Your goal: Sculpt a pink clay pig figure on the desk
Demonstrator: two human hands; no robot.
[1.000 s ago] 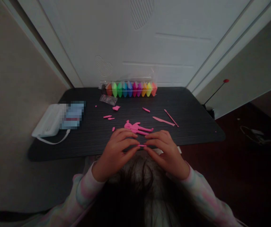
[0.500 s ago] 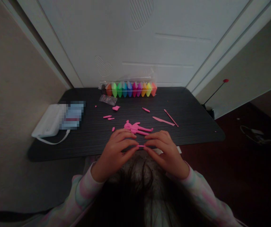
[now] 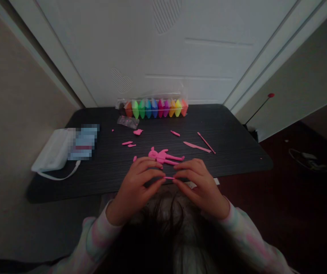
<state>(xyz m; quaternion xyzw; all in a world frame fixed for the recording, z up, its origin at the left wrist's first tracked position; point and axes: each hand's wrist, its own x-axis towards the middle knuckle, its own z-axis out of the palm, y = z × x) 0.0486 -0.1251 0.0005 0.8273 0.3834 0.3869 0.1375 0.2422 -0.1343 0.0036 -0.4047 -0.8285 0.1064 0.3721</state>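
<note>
Between the fingertips of my left hand (image 3: 140,184) and my right hand (image 3: 199,182) is a thin pink clay strip (image 3: 169,178). Each hand pinches one end of it, just above the table's near edge. Right beyond my fingers a pink clay figure (image 3: 161,156) with a round head and long legs lies flat; my fingers partly cover its lower side. A small pink clay piece (image 3: 134,158) lies beside my left knuckles. Farther back are two slim clay pieces (image 3: 127,143), a flat lump (image 3: 137,132) and a short clay roll (image 3: 175,133).
A pink modelling knife (image 3: 196,147) and a thin pink stick tool (image 3: 206,142) lie on the dark table (image 3: 232,140) to the right. Bagged coloured clay (image 3: 154,109) stands at the back, near a crumpled clear wrapper (image 3: 128,121). A white case (image 3: 53,150) sits at the left.
The view has shifted slightly, with the table's left side lower in the picture. Both hands keep their pinch on the clay strip, and slightly more of the figure shows.
</note>
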